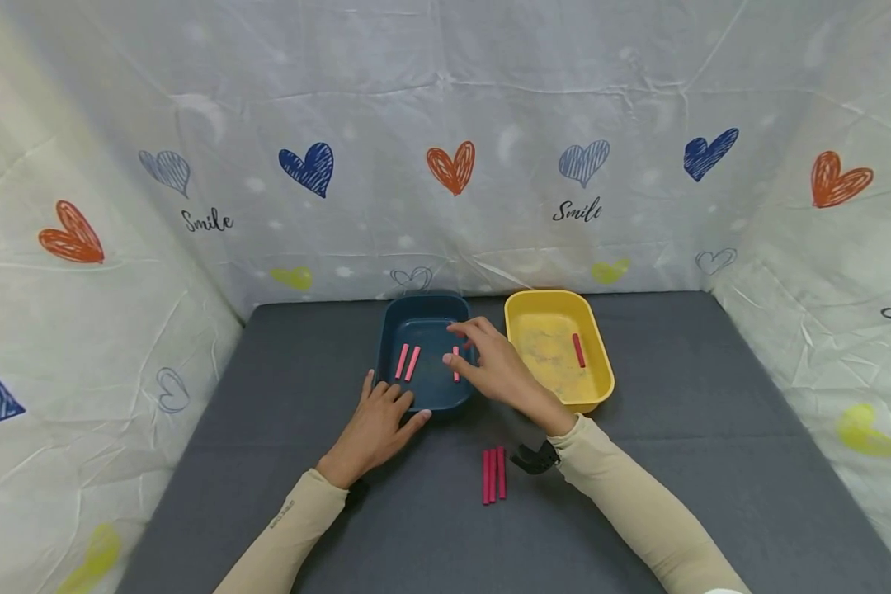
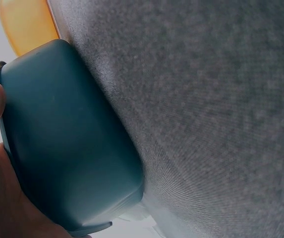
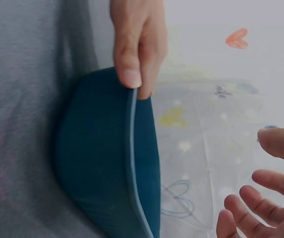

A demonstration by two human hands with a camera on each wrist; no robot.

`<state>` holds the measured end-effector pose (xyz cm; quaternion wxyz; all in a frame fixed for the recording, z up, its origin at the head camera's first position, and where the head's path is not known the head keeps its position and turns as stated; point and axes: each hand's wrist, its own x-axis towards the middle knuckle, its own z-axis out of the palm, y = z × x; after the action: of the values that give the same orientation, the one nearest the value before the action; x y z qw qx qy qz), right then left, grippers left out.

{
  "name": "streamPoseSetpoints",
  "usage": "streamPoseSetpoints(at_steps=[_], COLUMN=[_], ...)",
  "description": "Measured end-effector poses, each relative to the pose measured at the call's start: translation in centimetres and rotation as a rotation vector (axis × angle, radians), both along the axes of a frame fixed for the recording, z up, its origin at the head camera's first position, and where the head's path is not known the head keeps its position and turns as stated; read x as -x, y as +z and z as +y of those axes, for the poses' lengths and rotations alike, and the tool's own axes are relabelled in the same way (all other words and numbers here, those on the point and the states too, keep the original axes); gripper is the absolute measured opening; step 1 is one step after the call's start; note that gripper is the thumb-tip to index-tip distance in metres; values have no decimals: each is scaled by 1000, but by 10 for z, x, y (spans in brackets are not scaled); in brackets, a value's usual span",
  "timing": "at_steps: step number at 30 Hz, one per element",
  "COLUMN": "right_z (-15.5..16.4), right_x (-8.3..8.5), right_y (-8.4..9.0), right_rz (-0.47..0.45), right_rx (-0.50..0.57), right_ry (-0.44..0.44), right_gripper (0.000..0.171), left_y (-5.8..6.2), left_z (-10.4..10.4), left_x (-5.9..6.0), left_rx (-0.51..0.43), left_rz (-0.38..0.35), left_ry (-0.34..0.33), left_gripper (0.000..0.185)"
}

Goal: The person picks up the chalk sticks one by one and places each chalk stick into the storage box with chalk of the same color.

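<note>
My left hand (image 1: 371, 429) grips the near-left rim of a dark blue tray (image 1: 445, 402). In the right wrist view its thumb (image 3: 131, 78) lies outside that rim and its fingers go over the inner side. Above the tray's right side hovers my right hand (image 1: 501, 367), fingers spread apart and holding nothing. Two pink sticks (image 1: 401, 360) lie side by side in the tray's left half. Another pink stick (image 1: 456, 363) is at the right, partly beneath the right hand.
A yellow tray (image 1: 603, 363) stands to the right of the blue one, with one dark red stick (image 1: 578, 351) inside. Three dark red sticks (image 1: 492, 476) lie on the grey tablecloth (image 1: 282, 355) in front, near a black wrist strap (image 1: 535, 458). A printed curtain hangs behind.
</note>
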<state>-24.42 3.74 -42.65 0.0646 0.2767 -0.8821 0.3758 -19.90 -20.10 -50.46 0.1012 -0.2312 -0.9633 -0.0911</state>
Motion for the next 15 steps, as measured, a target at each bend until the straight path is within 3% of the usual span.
streamPoseSetpoints(at_steps=[15], right_z=[26], right_x=[-26], right_y=[-9], right_rz=[159], right_rx=[-107], right_ry=[-9], right_gripper=[45], left_y=[1], left_z=[1], left_x=[-1], left_rx=[1], left_rz=[-14], left_ry=[9], left_gripper=[43])
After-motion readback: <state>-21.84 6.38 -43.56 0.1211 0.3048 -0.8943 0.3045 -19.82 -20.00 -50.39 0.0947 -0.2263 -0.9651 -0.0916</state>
